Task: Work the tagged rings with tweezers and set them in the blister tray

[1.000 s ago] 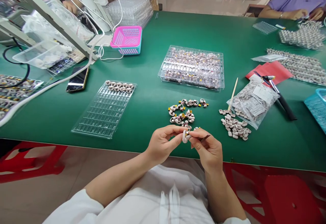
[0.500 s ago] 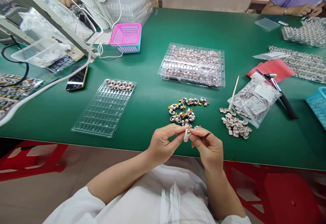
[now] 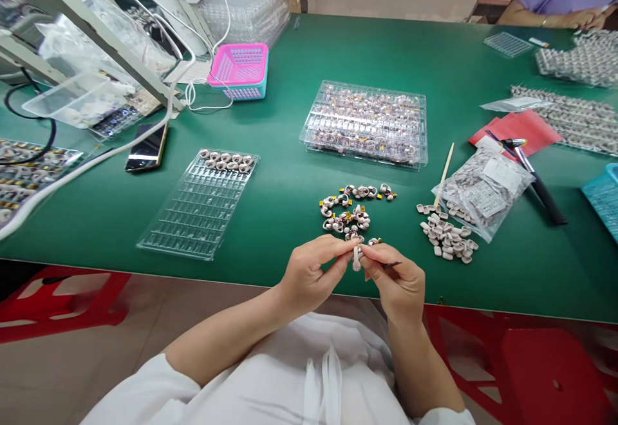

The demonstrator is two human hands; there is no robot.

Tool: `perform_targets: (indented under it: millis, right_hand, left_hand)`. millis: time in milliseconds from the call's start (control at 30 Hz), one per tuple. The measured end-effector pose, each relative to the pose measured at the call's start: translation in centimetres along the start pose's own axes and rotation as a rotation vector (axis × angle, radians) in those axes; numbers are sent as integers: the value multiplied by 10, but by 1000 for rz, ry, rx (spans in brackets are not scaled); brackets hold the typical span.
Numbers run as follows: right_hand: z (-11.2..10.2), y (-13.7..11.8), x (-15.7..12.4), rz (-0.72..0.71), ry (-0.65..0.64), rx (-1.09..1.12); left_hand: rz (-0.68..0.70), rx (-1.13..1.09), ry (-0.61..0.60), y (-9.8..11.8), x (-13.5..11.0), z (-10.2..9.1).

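Observation:
My left hand (image 3: 313,270) pinches a small beige curved part (image 3: 356,259), which looks like a piece of an earbud. From the other side, the fingertips of my right hand (image 3: 396,280) close on the same part. A thin dark stick-like tool (image 3: 392,264) pokes out between the right hand's fingers; its kind is unclear. Just beyond my fingers lies a loose group of similar beige parts with yellow tabs (image 3: 335,221). To the right is a pile of small beige caps (image 3: 449,239). A clear tray (image 3: 188,219) at left holds several beige pieces in its top rows.
Stacked clear trays full of parts (image 3: 364,125) stand mid-table. At right lie a bag of caps (image 3: 483,187), a wooden stick (image 3: 447,164) and a black-handled tool (image 3: 543,196). A phone (image 3: 147,147), a pink basket (image 3: 239,67) and white cables are left. Another person sits far right.
The beige part has shifted slightly right and turned more upright between my fingertips. Both hands keep nearly the same place.

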State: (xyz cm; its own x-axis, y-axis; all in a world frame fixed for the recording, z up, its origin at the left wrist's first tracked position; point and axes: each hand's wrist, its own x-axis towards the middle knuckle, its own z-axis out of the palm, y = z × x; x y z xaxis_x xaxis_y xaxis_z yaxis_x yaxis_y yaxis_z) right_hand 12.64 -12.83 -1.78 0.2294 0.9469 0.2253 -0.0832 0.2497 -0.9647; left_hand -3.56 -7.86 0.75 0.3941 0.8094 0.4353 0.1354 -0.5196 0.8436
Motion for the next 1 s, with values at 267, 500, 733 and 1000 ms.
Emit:
perform_targets:
  millis: [267,500,733,1000]
  right_hand:
    - [1,2,-3,49,38,2]
    - [-1,-5,-1,155,39,-79]
    - [-5,-13,5,247,-14,-147]
    - [-5,-8,2,175,11,-161]
  left_hand:
    - [-96,-56,-12,1,-1,0]
    - [15,-11,-14,-2,-1,0]
    - [42,28,-58,-1,2,-3]
    - [6,43,-67,-1,2,-3]
